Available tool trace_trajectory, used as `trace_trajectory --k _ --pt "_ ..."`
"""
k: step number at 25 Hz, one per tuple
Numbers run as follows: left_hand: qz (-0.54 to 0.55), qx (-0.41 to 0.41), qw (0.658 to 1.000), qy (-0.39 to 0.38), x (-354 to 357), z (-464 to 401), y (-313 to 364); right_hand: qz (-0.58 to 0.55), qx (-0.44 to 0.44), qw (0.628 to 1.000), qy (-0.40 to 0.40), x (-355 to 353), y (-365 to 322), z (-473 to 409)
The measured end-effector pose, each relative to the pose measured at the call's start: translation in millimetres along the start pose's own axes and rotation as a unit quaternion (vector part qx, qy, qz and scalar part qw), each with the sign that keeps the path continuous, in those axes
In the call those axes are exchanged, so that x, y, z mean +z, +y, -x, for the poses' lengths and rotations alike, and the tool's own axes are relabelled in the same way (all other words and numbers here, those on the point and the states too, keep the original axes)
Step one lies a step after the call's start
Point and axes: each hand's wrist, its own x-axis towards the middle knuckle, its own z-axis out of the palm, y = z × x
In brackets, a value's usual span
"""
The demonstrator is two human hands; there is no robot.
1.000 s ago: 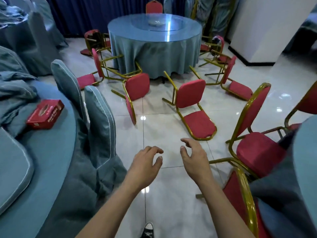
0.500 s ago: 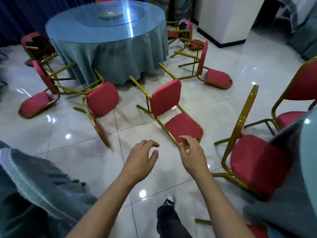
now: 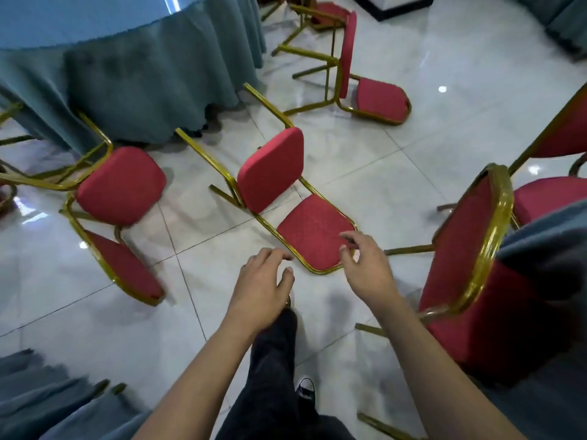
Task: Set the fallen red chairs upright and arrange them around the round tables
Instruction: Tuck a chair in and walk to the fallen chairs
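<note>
Both hands (image 3: 260, 287) loosely open over fallen chair (image 3: 311, 239), seemingly untouched

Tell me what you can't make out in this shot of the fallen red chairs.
Head view:
- Round table with teal cloth: its top is cut off by the upper edge.
- Red chair with gold frame at far right: cropped by the right edge and partly covered by grey-blue fabric.
- Leftmost fallen chair: mostly outside the left edge.
- Left hand hides the shoe behind it.

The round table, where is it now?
In the head view the round table fills the upper left, its blue cloth hanging just behind a fallen red chair.
</note>
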Motion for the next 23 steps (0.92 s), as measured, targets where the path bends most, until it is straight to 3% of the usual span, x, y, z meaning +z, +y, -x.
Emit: trace_trajectory --k 4,10,13,17,23 --pt "-0.004 -0.012 0.999 -0.047 37.0 -110.0 -34.8 0.036 0.07 0.997 0.018 22.0 39.7 -97.5" --pt "-0.026 -0.032 0.994 -0.099 132.8 -250.5 -119.9 0.029 0.166 0.986 0.005 108.5 145.4 -230.7" --pt "-0.055 -0.025 0.988 -0.139 214.2 -298.7 -172.8 0.045 0.211 0.976 -0.034 167.9 230.4 -284.3" --pt "-0.116 0.043 0.973 -0.194 352.6 -350.2 -252.4 0.079 0.23 0.967 -0.075 258.4 371.0 -343.8" --pt "-0.192 0.06 0.96 -0.196 532.6 -415.4 -365.9 0.122 0.364 0.923 -0.017 361.1 564.1 -391.1"
